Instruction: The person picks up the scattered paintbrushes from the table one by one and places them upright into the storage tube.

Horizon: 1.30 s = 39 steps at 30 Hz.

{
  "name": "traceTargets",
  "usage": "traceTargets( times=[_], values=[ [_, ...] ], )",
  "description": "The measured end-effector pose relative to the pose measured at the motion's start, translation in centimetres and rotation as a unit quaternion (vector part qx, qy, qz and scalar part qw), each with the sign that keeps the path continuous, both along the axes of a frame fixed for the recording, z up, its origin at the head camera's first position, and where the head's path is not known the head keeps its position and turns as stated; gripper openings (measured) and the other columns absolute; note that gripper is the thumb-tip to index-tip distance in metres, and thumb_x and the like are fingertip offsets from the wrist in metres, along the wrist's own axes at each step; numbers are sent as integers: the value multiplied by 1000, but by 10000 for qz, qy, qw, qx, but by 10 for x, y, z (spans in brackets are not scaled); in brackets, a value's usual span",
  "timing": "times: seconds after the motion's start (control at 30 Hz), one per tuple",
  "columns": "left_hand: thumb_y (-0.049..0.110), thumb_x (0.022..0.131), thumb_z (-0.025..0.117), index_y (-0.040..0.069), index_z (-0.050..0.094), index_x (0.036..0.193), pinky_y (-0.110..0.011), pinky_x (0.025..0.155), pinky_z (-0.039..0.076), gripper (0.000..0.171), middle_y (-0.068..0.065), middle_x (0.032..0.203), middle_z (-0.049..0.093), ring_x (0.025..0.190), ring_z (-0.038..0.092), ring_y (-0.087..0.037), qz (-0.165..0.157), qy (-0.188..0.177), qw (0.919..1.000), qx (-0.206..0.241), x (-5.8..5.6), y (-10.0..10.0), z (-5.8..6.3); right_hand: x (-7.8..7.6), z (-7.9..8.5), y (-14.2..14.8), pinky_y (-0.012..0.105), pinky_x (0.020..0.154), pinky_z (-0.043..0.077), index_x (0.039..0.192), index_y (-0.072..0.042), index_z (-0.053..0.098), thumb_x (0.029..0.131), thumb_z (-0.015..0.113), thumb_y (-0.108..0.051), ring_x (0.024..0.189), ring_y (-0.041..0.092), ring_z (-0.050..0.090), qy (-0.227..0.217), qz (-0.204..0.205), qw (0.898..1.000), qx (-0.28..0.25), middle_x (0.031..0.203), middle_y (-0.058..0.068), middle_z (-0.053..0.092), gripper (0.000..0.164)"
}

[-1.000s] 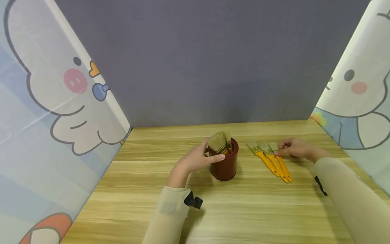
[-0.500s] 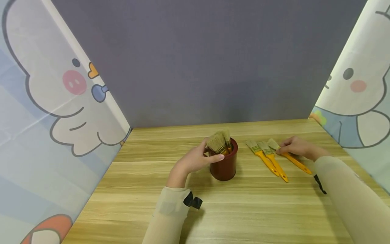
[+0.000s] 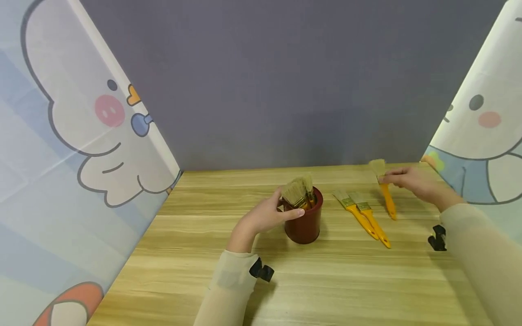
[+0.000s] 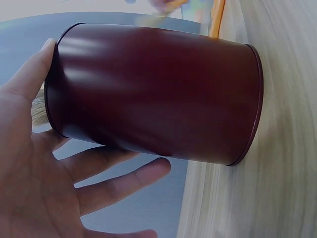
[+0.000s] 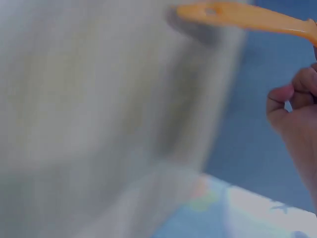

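Observation:
Just right of the middle in the head view stands a dark red can, upright, with several bristle brushes in it, bristles up. My left hand grips the can at its rim, thumb on the near side. In the left wrist view the other fingers spread beside the can's wall. My right hand pinches a paintbrush near its ferrule, bristles up and orange handle hanging down. That handle crosses the top of the right wrist view, away from the tabletop. Two more paintbrushes lie between the can and my right hand.
The wood-grain table ends at a grey back panel. Cartoon-printed sheets stand on the left and the right.
My right hand slid one paintbrush away from the other two, turned it and raised it off the table, toward the back. The left hand and can stay put; the head view shifts slightly.

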<state>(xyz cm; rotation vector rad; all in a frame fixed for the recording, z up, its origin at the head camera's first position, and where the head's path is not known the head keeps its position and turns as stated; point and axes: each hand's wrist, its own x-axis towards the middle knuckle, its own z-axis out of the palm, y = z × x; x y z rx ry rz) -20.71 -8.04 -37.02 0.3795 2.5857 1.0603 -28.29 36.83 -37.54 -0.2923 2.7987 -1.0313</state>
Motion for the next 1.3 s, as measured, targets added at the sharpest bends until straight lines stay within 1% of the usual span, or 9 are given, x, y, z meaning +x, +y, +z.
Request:
traceTargets(
  times=[0.07,0.13,0.27,0.43,0.6,0.73,0.93,1.2,1.3],
  values=[
    [78,90,67,28,12,173,-55,123,43,111,-11,170,43,156,44,-33,-21,23,10000,39,0,0,-1,1,21,-8,50,91,56,129,-3,75,105,63,-52,117,40,63,338,-221,9992,-18,137,26,66,57],
    [77,91,67,29,13,173,-55,122,43,110,-12,169,44,155,45,-33,-54,50,10000,54,0,-1,-1,4,42,-18,38,75,49,114,-4,80,103,68,-51,95,27,59,735,-426,9961,-242,107,12,70,49],
    [76,91,67,29,15,172,-54,122,44,108,-11,167,47,154,47,-33,-103,98,9999,78,0,-2,-1,14,79,-44,39,60,30,94,-8,78,99,75,-49,71,23,36,1328,-656,9860,-767,70,-4,44,41],
    [75,91,69,31,16,172,-53,122,44,106,-10,168,46,155,46,-31,-114,88,9997,197,0,-3,0,38,120,-92,36,59,34,90,-8,80,96,81,-39,67,23,37,1592,-583,9716,-1653,60,-6,40,32],
    [72,92,70,33,19,171,-52,123,43,102,-10,168,45,156,44,-29,-157,84,9992,363,0,-2,0,60,141,-142,36,58,39,79,-4,74,94,84,-31,64,23,39,1611,-1,9638,-2125,56,-4,35,33],
    [71,92,70,31,19,171,-52,122,44,102,-10,168,46,156,45,-30,-185,32,9990,399,-1,1,-1,70,140,-166,39,52,34,68,-4,56,95,83,-36,55,25,30,1516,539,9685,-1902,56,-2,29,50],
    [75,91,69,28,14,173,-53,120,47,109,-10,165,50,152,50,-30,-168,-88,9996,212,-2,4,-2,75,119,-176,33,53,32,68,-7,35,100,78,-32,48,15,19,1420,1154,9750,-1260,59,-3,19,59],
    [75,91,68,28,13,173,-54,119,47,109,-10,163,52,149,52,-32,-87,-64,9999,52,-4,2,1,75,91,-184,28,51,25,69,-11,35,98,79,-36,51,8,20,1218,1019,9810,-1113,61,-5,18,59],
    [76,91,68,29,12,173,-54,119,47,111,-11,164,50,150,51,-33,-51,-96,9999,53,-5,0,1,76,86,-188,28,50,26,72,-11,53,97,80,-39,52,9,23,1054,797,9838,-1209,61,-5,21,47]
  ],
)
